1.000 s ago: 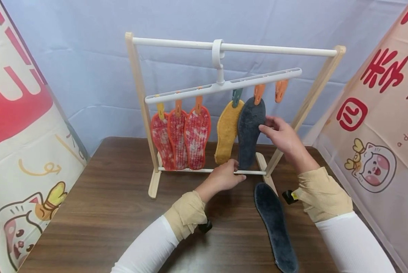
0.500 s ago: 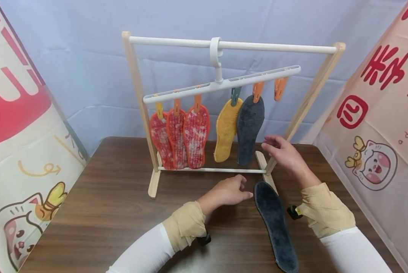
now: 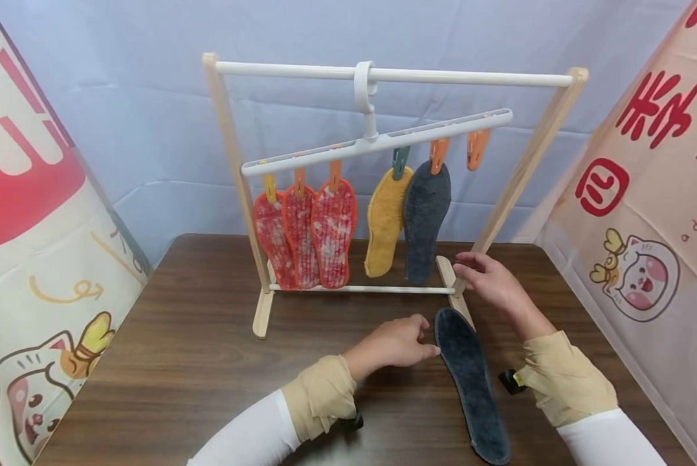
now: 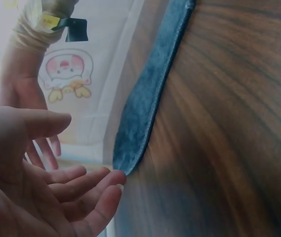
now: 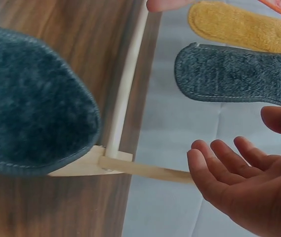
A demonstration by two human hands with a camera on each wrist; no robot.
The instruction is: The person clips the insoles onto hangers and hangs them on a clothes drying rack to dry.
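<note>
A dark grey fuzzy insole (image 3: 470,382) lies on the wooden table, toward the right. My left hand (image 3: 397,342) hovers just left of its upper end, fingers apart and holding nothing. Near the rack's right post is my right hand (image 3: 494,281), its fingers loosely bent around nothing. Another grey insole (image 3: 426,220) hangs from an orange clip (image 3: 438,156), beside a yellow insole (image 3: 386,223) under a green clip (image 3: 400,163). Several red-and-white insoles (image 3: 333,233) hang at the left. In the left wrist view, my left fingertips (image 4: 114,180) appear close to the lying insole; contact is unclear.
A white clip hanger (image 3: 377,140) tilts, right end higher, on the rack's white top bar (image 3: 470,76). An orange clip (image 3: 477,150) at its right end holds nothing. Wooden posts (image 3: 529,162) and feet (image 3: 263,314) flank it. Printed cloth (image 3: 645,194) stands on the right.
My right hand has left the hanging grey insole and come down. The left hand has moved from that insole's lower end down and rightward to the lying one.
</note>
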